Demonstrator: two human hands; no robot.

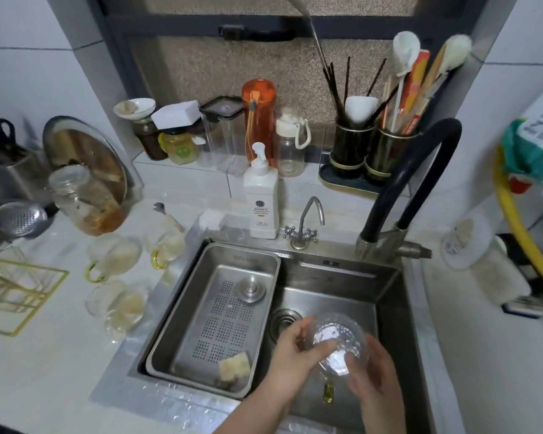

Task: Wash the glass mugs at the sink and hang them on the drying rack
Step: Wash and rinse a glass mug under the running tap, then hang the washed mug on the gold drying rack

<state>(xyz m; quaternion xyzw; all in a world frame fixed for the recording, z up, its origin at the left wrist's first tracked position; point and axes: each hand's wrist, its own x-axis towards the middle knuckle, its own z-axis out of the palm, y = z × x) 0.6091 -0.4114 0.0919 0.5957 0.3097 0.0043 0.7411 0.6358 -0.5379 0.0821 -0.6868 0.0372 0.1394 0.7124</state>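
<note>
Head | both hands' grip curled round glass mug (339, 343) over sink (389, 296) | bottle label unreadable

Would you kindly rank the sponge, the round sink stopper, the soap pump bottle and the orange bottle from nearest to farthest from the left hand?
1. Sponge, just left of the left hand, in the strainer tray.
2. Sink stopper, higher in the tray.
3. Soap pump bottle, behind the sink.
4. Orange bottle, on the back ledge.

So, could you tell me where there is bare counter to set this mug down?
Bare counter lies in front of the gold rack, left of the sink. Another bare strip runs right of the sink. Between rack and sink it is crowded with glass mugs. Both hands hold the mug over the basin.
</note>
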